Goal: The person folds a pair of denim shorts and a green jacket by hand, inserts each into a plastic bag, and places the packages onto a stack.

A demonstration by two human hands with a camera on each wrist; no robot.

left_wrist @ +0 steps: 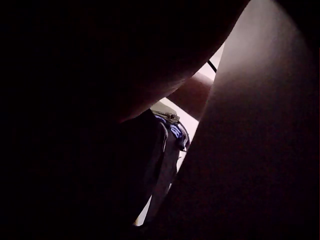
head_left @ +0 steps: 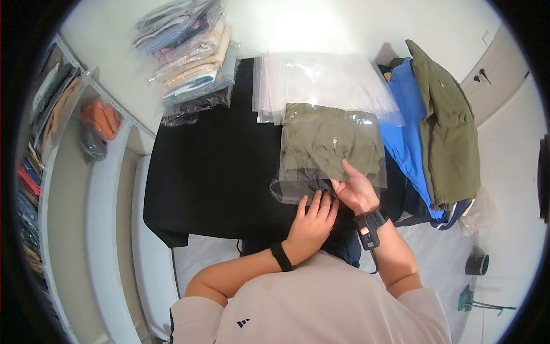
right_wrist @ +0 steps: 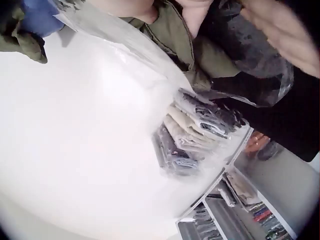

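A folded olive-green garment (head_left: 332, 137) with a small pale tag lies in a clear plastic bag (head_left: 382, 166) at the table's front. My right hand (head_left: 358, 194) is at the bag's near edge, palm turned up, and grips the garment between thumb and fingers. In the right wrist view the green cloth (right_wrist: 172, 35) bunches between those digits. My left hand (head_left: 312, 222) rests with extended fingers on the near flap of the bag (head_left: 286, 190). The left wrist view is mostly dark and hides that hand.
Flat clear bags (head_left: 338, 80) lie behind the garment on the black-covered table (head_left: 200, 172). Bagged folded clothes (head_left: 192, 57) are stacked at back left. Blue (head_left: 408, 137) and olive garments (head_left: 450, 132) hang over the right side. Shelves (head_left: 97, 200) line the left wall.
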